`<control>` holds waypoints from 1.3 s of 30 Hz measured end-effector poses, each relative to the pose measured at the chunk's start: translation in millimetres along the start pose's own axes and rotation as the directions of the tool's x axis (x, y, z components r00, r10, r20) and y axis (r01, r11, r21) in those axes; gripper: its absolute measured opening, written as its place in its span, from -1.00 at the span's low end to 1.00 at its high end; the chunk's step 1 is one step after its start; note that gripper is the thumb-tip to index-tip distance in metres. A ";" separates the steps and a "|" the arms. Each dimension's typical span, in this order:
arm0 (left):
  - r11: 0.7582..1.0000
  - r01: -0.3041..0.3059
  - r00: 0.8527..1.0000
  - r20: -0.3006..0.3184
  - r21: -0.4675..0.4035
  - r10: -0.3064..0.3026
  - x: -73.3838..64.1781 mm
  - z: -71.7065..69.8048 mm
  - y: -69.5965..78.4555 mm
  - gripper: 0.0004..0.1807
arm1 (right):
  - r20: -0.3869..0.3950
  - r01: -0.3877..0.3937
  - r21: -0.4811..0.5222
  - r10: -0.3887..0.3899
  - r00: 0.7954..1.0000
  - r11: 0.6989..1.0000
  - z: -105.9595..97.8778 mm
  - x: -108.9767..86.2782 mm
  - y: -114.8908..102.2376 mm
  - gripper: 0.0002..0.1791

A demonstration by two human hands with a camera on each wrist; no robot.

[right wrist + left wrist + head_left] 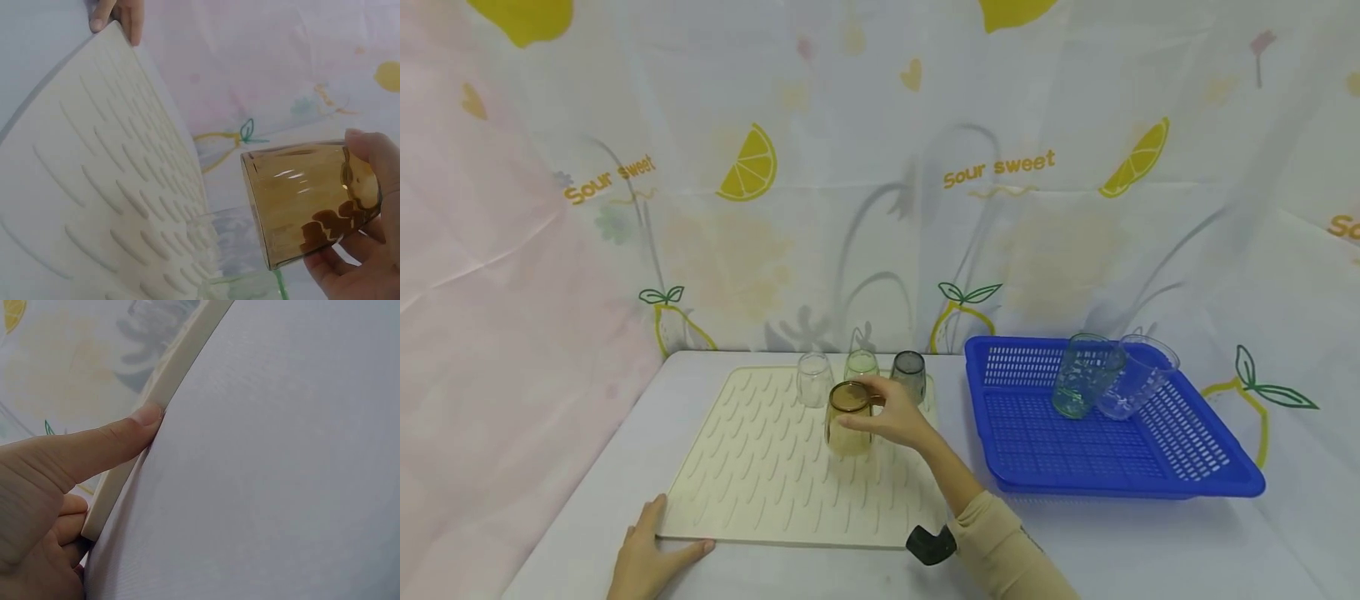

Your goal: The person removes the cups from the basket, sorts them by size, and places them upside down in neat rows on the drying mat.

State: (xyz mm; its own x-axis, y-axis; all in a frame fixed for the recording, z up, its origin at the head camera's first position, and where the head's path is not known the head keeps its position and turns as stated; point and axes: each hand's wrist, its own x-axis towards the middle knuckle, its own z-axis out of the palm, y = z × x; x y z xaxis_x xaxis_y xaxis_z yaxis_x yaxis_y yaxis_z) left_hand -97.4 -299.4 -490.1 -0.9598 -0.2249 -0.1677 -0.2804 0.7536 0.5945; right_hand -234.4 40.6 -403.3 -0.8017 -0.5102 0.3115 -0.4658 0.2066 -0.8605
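Note:
My right hand [893,414] holds an amber glass [848,433] by its upper end, thumb and fingers on opposite sides. In the right wrist view the lower end of this glass [306,206] appears raised off the cream ridged drying mat [752,467]. At the mat's near left corner my left hand [651,557] holds on, thumb along the front edge and fingers along the left side. The left wrist view shows its thumb [119,440] pressed on the mat's edge. Behind the amber glass, a clear glass [814,382], a partly hidden green glass [861,363] and a grey glass [910,375] stand in a row.
To the right of the mat, a blue plastic basket [1120,483] sits on the white-covered table [587,467]. A green-tinted tumbler [1081,383] and a clear tumbler [1131,387] lean inside it. A lemon-print cloth [865,208] hangs behind the table.

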 end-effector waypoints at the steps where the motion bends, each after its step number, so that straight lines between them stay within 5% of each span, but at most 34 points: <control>1: 1.000 -0.002 1.000 -0.001 -0.001 0.002 0.0 0.1 0.3 0.28 | 0.006 0.002 -0.009 -0.002 1.000 1.000 2.6 3.9 4.7 -0.40; 27: 0.998 -0.061 0.998 -0.033 -0.027 0.060 0.3 1.6 -2.8 0.25 | 0.075 -0.014 -0.171 0.027 0.997 0.985 55.4 67.3 1.2 -0.43; 39: 0.999 -0.025 1.000 -0.013 -0.036 0.025 0.3 0.8 -2.3 0.27 | 0.068 -0.025 -0.272 0.045 0.997 0.962 72.6 91.1 10.6 -0.40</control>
State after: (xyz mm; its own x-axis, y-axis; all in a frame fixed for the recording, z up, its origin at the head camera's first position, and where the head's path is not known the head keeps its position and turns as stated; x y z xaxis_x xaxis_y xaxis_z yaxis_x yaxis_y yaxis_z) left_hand -97.1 -300.7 -492.1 -0.9663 -0.2140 -0.1428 -0.2556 0.7362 0.6267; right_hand -285.2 -64.3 -413.3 -0.7945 -0.5561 0.2438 -0.5298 0.4387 -0.7259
